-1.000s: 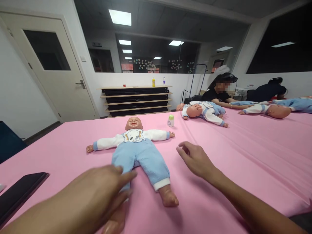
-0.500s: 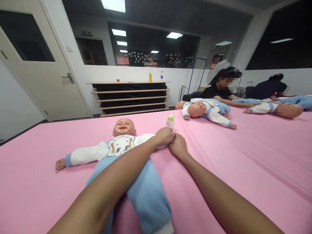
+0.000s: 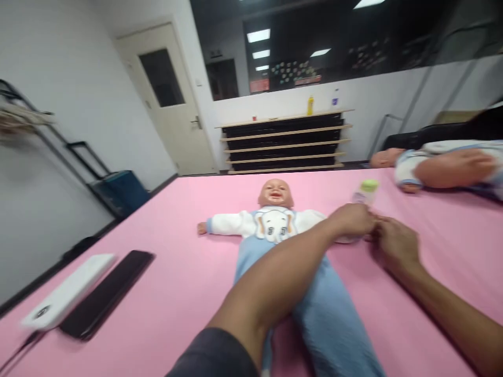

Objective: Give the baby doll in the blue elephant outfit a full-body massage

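Observation:
A baby doll [image 3: 276, 224] in a white top with an elephant face and light-blue trousers lies face up in front of me, arms spread. Reaching across its body, my left hand [image 3: 354, 220] is closed around the end of the doll's outstretched arm, on the right side of the view. Close against it, my right hand [image 3: 397, 243] has its fingers bent together at the doll's hand, which my fingers mostly hide. Just behind my hands stands a small bottle [image 3: 365, 191] with a green cap, blurred by motion.
A pink sheet [image 3: 168, 298] covers the table. On the left lie a white power bank [image 3: 73, 288] with a cable and a black phone [image 3: 108, 293]. More dolls [image 3: 451, 170] lie at the right. Behind are a shelf stack [image 3: 285, 141], a door [image 3: 168, 99] and a blue suitcase [image 3: 121, 191].
My view has swung left, bringing the phone, power bank and suitcase in and taking the co-workers mostly out. Both hands stay together at the doll's arm end.

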Motion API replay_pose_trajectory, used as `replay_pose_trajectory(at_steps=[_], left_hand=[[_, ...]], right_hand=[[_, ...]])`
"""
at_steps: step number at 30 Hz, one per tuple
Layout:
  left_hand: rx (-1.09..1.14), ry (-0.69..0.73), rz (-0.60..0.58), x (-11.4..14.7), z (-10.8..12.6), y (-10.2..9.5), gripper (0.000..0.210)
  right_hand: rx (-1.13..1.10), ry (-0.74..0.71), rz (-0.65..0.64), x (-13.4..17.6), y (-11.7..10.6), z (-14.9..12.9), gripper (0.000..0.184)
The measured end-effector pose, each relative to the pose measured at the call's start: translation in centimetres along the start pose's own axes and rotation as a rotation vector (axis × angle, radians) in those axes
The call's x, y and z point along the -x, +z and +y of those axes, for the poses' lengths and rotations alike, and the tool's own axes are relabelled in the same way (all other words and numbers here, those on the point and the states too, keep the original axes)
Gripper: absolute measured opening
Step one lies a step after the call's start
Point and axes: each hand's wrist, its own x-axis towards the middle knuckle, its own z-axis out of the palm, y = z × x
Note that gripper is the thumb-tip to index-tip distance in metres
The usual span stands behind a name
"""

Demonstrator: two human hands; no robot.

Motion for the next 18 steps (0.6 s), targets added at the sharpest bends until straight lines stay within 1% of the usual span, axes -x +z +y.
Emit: replay_pose_trajectory(at_steps=[2, 3, 4, 5, 7, 9, 10, 11, 13, 15, 17, 18], left_hand=[[-0.011, -0.015, 0.006, -0.9, -0.7, 0.4, 0.020], [-0.016, -0.031, 0.004, -1.2, -1.1, 0.5, 0.020], [-0.021, -0.038, -0.002, -1.4, -1.2, 0.6, 0.019], [-0.028, -0.044, -0.011, -1.5, -1.3, 0.6, 0.018], [-0.043, -0.043, -0.036, -1.3, -1.2, 0.5, 0.015], [-0.047, -0.035, -0.054, -1.1, -1.2, 0.4, 0.018], [-0.042, -0.031, -0.052, -1.0, -1.2, 0.4, 0.022], [-0.038, -0.033, -0.038, -0.9, -1.2, 0.4, 0.026], [-0.030, -0.060, 0.028, -0.6, -1.1, 0.4, 0.035], [-0.014, -0.114, 0.116, -0.3, -0.9, 0.4, 0.041], [0.020, -0.169, 0.179, 0.1, -0.6, 0.3, 0.042], [0.029, -0.189, 0.201, 0.4, -0.5, 0.2, 0.039]], right_hand=[[-0.065, 0.079, 0.013, -0.3, 0.2, 0.8, 0.025], [-0.074, 0.144, -0.014, -0.4, 0.2, 1.0, 0.025], [-0.071, 0.179, -0.028, -0.4, 0.1, 1.0, 0.025], [-0.070, 0.190, -0.054, -0.3, -0.2, 0.9, 0.027], [-0.081, 0.149, -0.095, -0.1, -0.8, 0.3, 0.033], [-0.106, 0.119, -0.132, -0.1, -0.9, -0.1, 0.039], [-0.109, 0.135, -0.124, -0.1, -0.7, -0.1, 0.042], [-0.100, 0.165, -0.087, -0.2, -0.4, -0.1, 0.044], [-0.077, 0.211, 0.007, -0.5, 0.6, 0.3, 0.046], [-0.080, 0.173, 0.074, -0.7, 1.6, 0.6, 0.045], [-0.123, 0.100, 0.079, -0.7, 2.1, 0.6, 0.039], [-0.177, 0.094, 0.066, -0.7, 2.2, 0.5, 0.037]])
